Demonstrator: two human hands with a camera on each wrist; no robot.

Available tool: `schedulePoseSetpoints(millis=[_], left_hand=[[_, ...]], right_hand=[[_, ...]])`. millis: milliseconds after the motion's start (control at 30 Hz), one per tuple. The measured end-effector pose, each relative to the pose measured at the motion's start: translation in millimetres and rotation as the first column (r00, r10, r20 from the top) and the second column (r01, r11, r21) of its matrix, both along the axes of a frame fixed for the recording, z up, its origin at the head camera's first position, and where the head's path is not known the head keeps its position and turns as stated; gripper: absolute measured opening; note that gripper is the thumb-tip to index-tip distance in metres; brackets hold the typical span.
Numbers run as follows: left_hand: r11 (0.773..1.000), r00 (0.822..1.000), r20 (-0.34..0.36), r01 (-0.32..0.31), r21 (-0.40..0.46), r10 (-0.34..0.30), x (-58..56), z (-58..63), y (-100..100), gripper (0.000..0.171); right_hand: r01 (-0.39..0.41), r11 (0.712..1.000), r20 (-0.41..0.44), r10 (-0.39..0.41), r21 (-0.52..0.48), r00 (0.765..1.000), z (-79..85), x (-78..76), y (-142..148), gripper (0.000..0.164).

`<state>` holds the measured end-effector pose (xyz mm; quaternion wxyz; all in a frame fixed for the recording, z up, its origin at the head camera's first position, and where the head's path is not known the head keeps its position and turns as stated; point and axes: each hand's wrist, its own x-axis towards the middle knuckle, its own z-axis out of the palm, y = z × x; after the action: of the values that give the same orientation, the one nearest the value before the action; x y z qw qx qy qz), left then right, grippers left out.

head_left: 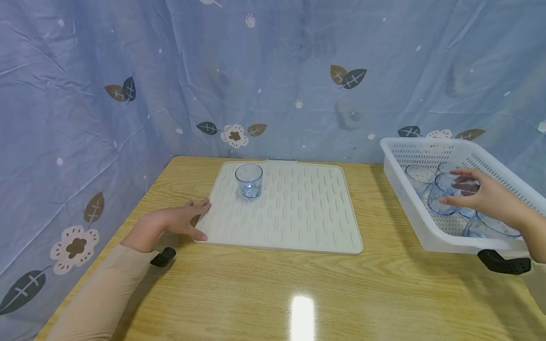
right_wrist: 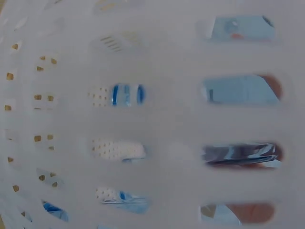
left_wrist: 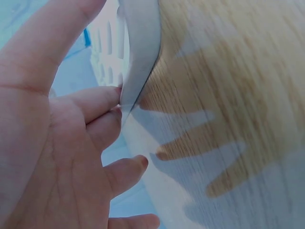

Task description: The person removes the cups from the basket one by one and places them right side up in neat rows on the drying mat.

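Observation:
My left hand (head_left: 181,220) lies with fingers spread at the left edge of a cream ribbed drying mat (head_left: 298,213). In the left wrist view, fingertips (left_wrist: 112,98) touch the mat's raised rim (left_wrist: 143,43). A clear bluish glass (head_left: 249,182) stands upright on the mat's upper left part. My right hand (head_left: 490,196) is over a white perforated basket (head_left: 409,208), thumb and fingers apart at a glass (head_left: 439,196); contact is unclear. The right wrist view is mostly basket wall (right_wrist: 171,119), with finger parts (right_wrist: 274,88) seen through its slots.
More clear glasses stand in the basket, including one at the back left (head_left: 415,177) and one near its front (head_left: 482,229). Mat and basket rest on a wooden table (head_left: 239,289). A blue patterned curtain (head_left: 290,85) hangs behind and along the left.

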<state>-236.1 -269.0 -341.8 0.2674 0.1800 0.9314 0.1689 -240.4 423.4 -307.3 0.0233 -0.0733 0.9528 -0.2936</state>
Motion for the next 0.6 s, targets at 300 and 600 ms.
schedulePoseSetpoints(millis=[300,600], left_hand=[[1.0,1.0,0.005,0.002,0.008,-0.002,0.2,0.9,1,0.11],[1.0,1.0,0.003,0.001,0.001,-0.001,1.6,2.1,2,0.109]], right_hand=[[0.053,0.992,-0.143,-0.069,-0.115,0.987,-1.5,2.3,-5,0.093],[0.104,0.983,-0.177,-0.131,-0.154,0.975,-0.3,8.0,-13,0.095]])
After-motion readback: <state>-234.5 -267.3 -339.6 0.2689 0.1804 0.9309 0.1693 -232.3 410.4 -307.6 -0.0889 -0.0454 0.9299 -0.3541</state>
